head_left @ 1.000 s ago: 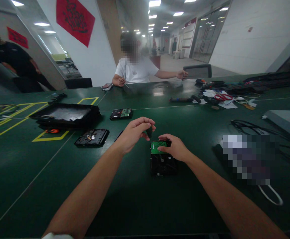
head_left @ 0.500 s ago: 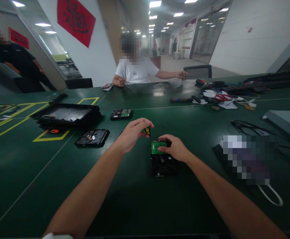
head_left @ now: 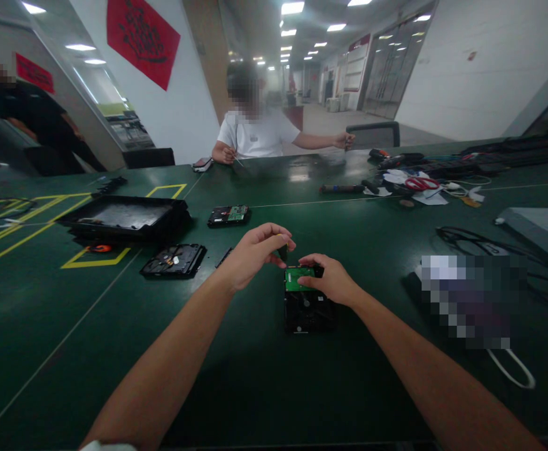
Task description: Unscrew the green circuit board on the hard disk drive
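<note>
A hard drive (head_left: 307, 311) lies on the green table in front of me, its green circuit board (head_left: 295, 279) at the far end. My right hand (head_left: 330, 279) grips the drive's far right side, thumb on the board and fingers around the far edge. Just beyond the drive's far left corner, my left hand (head_left: 260, 252) pinches a small yellow-and-black tool, apparently a screwdriver (head_left: 283, 252). Fingers cover part of its handle, and its tip cannot be made out.
Left of my hands lie another hard drive (head_left: 174, 260), a drive with a green board (head_left: 229, 215) and a black tray (head_left: 126, 216). At right are a pixelated object (head_left: 466, 300), black cables and a grey box (head_left: 543, 228). A person (head_left: 259, 134) sits opposite.
My left fingers have closed around the yellow-and-black screwdriver, which now stands more upright and shows less of its yellow. My right hand and the hard drive stay in place.
</note>
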`<move>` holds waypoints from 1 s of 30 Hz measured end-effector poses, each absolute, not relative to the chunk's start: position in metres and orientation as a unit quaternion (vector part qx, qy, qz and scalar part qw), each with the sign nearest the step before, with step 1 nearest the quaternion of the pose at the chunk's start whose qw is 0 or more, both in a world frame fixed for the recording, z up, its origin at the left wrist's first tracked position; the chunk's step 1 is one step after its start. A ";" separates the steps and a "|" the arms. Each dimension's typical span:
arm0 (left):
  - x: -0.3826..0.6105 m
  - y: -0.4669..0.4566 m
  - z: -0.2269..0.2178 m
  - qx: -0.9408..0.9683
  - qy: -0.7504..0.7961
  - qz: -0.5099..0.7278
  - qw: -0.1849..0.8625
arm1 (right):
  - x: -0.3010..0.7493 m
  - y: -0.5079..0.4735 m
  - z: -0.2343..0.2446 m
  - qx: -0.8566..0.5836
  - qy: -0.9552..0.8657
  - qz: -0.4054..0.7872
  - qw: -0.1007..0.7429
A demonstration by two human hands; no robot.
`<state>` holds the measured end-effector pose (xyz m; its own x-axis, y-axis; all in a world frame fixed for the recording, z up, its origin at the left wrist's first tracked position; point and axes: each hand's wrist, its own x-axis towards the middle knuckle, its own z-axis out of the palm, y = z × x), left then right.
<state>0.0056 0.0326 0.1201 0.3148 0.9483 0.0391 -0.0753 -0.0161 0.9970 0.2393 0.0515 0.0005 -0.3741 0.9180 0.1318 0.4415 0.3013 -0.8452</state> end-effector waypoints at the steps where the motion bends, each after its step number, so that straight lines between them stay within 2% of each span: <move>1: 0.006 0.033 0.120 0.559 0.389 0.439 0.586 | 0.239 0.052 0.000 -0.459 -0.741 0.371 0.321; 15: 0.005 0.033 0.120 0.591 0.374 0.428 0.572 | 0.239 0.051 0.004 -0.467 -0.746 0.365 0.305; 30: 0.005 0.034 0.118 0.550 0.355 0.435 0.618 | 0.239 0.051 0.006 -0.463 -0.744 0.369 0.310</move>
<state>0.0050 0.0342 0.1176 0.3691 0.9286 0.0393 -0.1466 0.0164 0.9891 0.2391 0.0506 0.0057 -0.3799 0.9174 0.1189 0.4602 0.2989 -0.8360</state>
